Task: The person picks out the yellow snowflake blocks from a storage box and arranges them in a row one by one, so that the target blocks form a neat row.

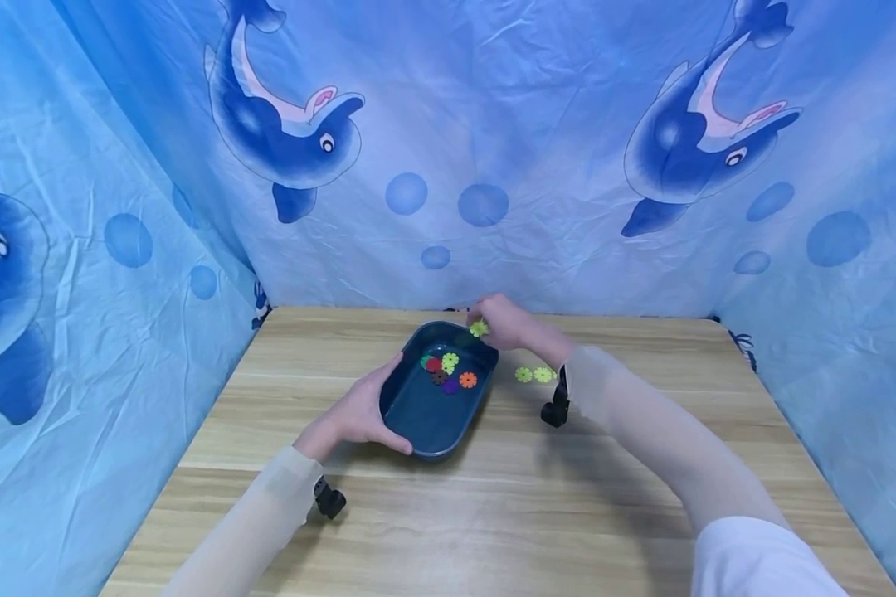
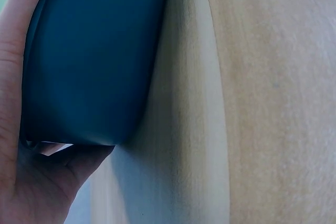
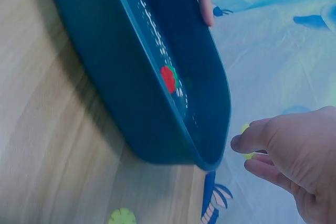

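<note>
A dark blue-green plastic basin (image 1: pixel 433 423) stands on the table, with several notched plastic discs inside: an orange disc (image 1: pixel 467 380), a purple disc (image 1: pixel 450 386), a red one, and brown, green and yellow-green ones. My left hand (image 1: pixel 362 408) grips the basin's left side, thumb at the near end and fingers along the far side wall; the left wrist view shows its outer wall against the palm. Over the far right corner, my right hand (image 1: pixel 504 322) pinches a yellow-green disc (image 1: pixel 479 328) between thumb and fingertips. In the right wrist view that disc is partly hidden by the fingers.
Two yellow-green discs, the left disc (image 1: pixel 523 375) and the right disc (image 1: pixel 543 375), lie on the wooden table (image 1: pixel 448 531) under the right forearm. A blue dolphin-print curtain (image 1: pixel 448 124) hangs behind the table's far edge and along both sides.
</note>
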A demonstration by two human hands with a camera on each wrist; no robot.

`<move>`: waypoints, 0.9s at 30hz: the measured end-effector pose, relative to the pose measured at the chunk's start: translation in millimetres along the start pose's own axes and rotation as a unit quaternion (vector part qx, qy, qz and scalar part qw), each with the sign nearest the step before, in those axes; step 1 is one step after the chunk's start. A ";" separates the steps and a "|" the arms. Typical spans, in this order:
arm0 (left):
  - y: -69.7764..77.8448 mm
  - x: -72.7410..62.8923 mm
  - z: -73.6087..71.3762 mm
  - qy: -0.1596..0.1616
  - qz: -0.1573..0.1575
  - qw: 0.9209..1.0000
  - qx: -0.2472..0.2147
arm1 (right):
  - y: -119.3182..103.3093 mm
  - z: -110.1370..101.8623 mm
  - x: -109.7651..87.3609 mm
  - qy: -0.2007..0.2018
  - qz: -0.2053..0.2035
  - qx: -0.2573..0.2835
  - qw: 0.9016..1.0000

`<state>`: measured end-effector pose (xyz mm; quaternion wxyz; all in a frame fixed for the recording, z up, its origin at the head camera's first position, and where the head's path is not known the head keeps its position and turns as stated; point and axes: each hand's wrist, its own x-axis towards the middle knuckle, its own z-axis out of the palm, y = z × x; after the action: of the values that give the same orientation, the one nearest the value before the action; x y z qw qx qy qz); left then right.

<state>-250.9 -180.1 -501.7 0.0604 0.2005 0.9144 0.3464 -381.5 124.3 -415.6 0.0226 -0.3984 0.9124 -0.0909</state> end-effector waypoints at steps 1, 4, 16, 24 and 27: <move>0.5 -0.4 0.0 -0.001 -0.004 1.000 0.000 | 2.0 -0.9 -1.8 0.000 0.000 -0.003 1.000; 1.3 -0.9 0.1 -0.003 -0.004 1.000 0.002 | 6.7 -5.6 -8.7 0.005 -0.003 -0.006 1.000; 0.7 -2.0 0.2 0.001 0.011 1.000 -0.005 | 26.6 -11.5 -31.9 0.016 0.034 0.005 0.999; 1.4 -2.8 -0.2 0.000 0.009 1.000 0.003 | 39.8 -12.7 -45.9 0.029 0.042 0.011 0.999; 1.6 -3.7 -0.3 0.000 0.009 1.000 0.003 | 45.4 -12.8 -52.0 0.027 0.048 0.012 0.998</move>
<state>-247.1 -180.7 -500.5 0.0566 0.2087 0.9137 0.3440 -380.4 194.4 -413.0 0.0071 -0.3509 0.9297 -0.1118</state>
